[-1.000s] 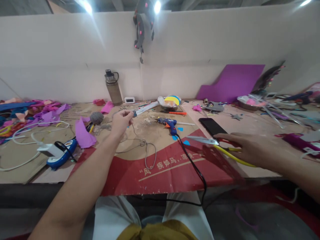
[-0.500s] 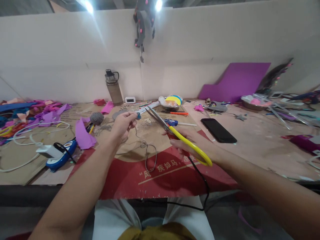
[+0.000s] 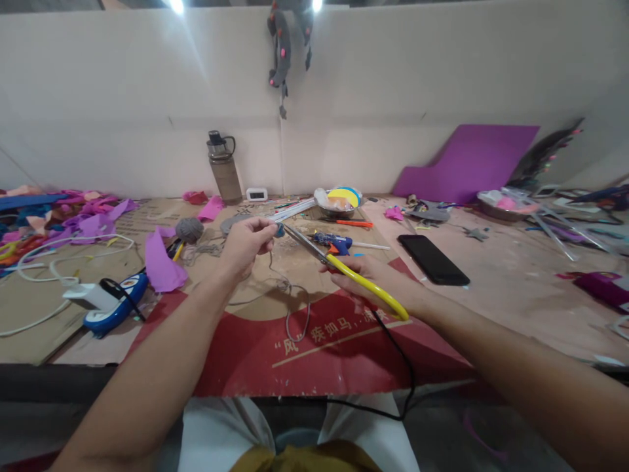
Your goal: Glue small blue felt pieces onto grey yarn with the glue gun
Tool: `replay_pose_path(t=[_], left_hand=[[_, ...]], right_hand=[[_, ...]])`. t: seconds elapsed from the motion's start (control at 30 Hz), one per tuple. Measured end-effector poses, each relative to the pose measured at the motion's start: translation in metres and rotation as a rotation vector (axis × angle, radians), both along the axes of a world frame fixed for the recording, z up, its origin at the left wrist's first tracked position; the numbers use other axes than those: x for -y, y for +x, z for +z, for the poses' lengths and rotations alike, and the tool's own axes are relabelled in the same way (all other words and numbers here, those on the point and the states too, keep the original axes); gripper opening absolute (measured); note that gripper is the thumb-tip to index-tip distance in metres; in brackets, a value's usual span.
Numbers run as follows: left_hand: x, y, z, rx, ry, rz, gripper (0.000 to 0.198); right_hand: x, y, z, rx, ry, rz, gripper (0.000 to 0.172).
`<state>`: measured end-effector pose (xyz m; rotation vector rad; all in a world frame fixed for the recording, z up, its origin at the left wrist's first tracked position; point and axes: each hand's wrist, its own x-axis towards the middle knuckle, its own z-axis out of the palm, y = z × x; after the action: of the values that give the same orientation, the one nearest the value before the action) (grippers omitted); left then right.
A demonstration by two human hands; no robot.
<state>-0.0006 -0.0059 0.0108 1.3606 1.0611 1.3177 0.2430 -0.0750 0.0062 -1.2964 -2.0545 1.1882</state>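
Note:
My left hand [image 3: 249, 248] pinches a small blue-teal piece [image 3: 280, 230] between thumb and fingertips, above the middle of the table. Yellow-handled scissors [image 3: 366, 286] are in my right hand [image 3: 363, 278], their tips pointing left and touching or nearly touching the blue piece. The blades look almost closed. Grey yarn [image 3: 308, 308] hangs below my left hand and loops over the cardboard and its red printed part. A blue glue gun [image 3: 340, 244] lies just behind my right hand.
A phone [image 3: 433, 259] lies to the right. At the left are a power strip [image 3: 118, 305], purple felt [image 3: 164, 262] and a yarn ball [image 3: 189, 229]. A bottle [image 3: 225, 170] and a metal bowl [image 3: 337, 208] stand at the back. A black cord [image 3: 405, 367] crosses the front edge.
The scissors have moved left toward the piece in my left hand, and their blades have come together. More of the glue gun shows behind my right hand. The view has shifted slightly.

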Motion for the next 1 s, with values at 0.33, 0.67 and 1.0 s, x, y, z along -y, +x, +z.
replay_pose_path(t=[0.33,0.67,1.0], left_hand=[[0.0016,0.0007,0.0,-0.025,-0.021,-0.029,0.02],[0.0024,0.0007,0.0008,-0.018,-0.018,-0.034,0.018],[0.0031,0.0012,0.0004,-0.027,-0.034,-0.051,0.019]], right_hand=[[-0.0029,-0.0018,-0.0006,0.011,0.032,0.014,0.048],[-0.0016,-0.0011,-0.0015,-0.005,-0.009,-0.018,0.05],[-0.0019,-0.0018,-0.0023,-0.001,-0.011,-0.023,0.049]])
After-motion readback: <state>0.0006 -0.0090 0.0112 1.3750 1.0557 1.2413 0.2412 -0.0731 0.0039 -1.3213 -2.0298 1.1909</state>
